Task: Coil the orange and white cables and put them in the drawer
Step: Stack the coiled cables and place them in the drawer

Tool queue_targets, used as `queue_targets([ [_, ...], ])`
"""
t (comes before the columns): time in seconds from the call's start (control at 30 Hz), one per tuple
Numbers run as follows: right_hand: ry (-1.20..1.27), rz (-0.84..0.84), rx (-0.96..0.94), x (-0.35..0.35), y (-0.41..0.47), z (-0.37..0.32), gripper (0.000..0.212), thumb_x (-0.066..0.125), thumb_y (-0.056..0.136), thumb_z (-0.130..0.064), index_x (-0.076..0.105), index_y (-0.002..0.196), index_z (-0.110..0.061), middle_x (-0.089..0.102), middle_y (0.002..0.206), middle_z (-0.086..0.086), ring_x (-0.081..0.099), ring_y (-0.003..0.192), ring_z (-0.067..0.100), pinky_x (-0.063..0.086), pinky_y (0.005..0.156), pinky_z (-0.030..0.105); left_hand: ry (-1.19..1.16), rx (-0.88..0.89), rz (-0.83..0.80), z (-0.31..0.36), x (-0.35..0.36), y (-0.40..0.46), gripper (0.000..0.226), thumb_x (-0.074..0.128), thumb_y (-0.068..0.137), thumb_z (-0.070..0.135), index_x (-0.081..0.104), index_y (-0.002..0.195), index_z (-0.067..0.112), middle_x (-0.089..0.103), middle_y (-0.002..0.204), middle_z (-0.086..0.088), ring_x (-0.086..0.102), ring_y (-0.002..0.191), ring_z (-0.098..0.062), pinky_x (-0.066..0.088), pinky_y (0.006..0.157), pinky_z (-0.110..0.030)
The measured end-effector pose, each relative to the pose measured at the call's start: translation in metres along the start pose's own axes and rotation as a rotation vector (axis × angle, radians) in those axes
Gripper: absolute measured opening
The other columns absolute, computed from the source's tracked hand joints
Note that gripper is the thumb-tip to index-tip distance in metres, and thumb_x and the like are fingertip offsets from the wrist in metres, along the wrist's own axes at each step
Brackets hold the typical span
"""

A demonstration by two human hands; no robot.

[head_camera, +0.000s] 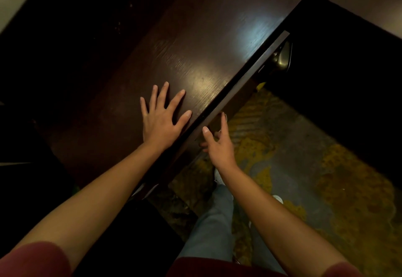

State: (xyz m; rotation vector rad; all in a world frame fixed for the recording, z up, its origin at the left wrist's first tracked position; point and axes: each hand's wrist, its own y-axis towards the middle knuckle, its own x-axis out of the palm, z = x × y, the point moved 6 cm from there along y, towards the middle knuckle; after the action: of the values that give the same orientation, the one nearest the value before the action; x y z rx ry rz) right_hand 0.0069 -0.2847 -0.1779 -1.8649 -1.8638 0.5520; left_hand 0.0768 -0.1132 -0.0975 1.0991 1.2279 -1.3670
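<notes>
Drawer (235,96) front sits nearly flush under worktop (195,55) front edge. Left hand (162,122) lies flat on worktop near that edge, fingers straight and spread. Right hand (217,144) at drawer front, fingers loosely curved, holding nothing. Cables not visible.

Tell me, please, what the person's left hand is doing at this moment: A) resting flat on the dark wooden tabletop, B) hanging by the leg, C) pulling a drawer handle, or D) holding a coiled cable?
A: the left hand lies with fingers spread and straight on the tabletop, near its front edge, holding nothing.
</notes>
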Motion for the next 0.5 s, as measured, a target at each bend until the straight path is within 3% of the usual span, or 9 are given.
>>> queue_targets([
  [0.13, 0.035, -0.022, 0.011, 0.005, 0.006, -0.001, 0.074, 0.059, 0.097, -0.054, 0.01, 0.151, -0.062, 0.049, 0.132, -0.004, 0.076, 0.087, 0.016, 0.064, 0.082, 0.043, 0.003, -0.007, 0.001, 0.0, 0.0, 0.0, 0.061, 0.035, 0.098, 0.067, 0.027, 0.155, 0.045, 0.01, 0.17, -0.001, 0.0, 0.157, -0.025, 0.002, 0.122, -0.062],
  [0.23, 0.079, -0.03, 0.008, 0.008, 0.011, 0.0, 0.068, 0.057, 0.099, -0.051, 0.013, 0.147, -0.068, 0.059, 0.136, 0.001, 0.076, 0.086, 0.018, 0.064, 0.079, 0.043, 0.006, -0.007, -0.002, 0.0, 0.0, 0.0, 0.062, 0.033, 0.098, 0.068, 0.026, 0.155, 0.045, 0.009, 0.17, -0.001, -0.001, 0.157, -0.025, 0.002, 0.122, -0.062],
  [0.37, 0.087, -0.053, 0.002, 0.01, 0.017, -0.001, 0.062, 0.055, 0.101, -0.049, 0.014, 0.136, -0.078, 0.053, 0.143, 0.003, 0.077, 0.088, 0.018, 0.064, 0.08, 0.044, 0.006, -0.004, 0.004, 0.001, -0.001, 0.0, 0.062, 0.032, 0.098, 0.068, 0.027, 0.155, 0.044, 0.011, 0.17, -0.001, 0.0, 0.157, -0.026, 0.002, 0.122, -0.062],
  [0.5, 0.095, -0.076, 0.025, 0.017, 0.023, -0.001, 0.06, 0.053, 0.101, -0.049, 0.016, 0.132, -0.083, 0.049, 0.15, 0.013, 0.073, 0.107, 0.025, 0.065, 0.077, 0.039, 0.008, 0.0, 0.01, 0.001, -0.001, 0.001, 0.062, 0.032, 0.097, 0.069, 0.028, 0.155, 0.044, 0.011, 0.17, -0.001, 0.001, 0.157, -0.025, 0.003, 0.122, -0.062],
])
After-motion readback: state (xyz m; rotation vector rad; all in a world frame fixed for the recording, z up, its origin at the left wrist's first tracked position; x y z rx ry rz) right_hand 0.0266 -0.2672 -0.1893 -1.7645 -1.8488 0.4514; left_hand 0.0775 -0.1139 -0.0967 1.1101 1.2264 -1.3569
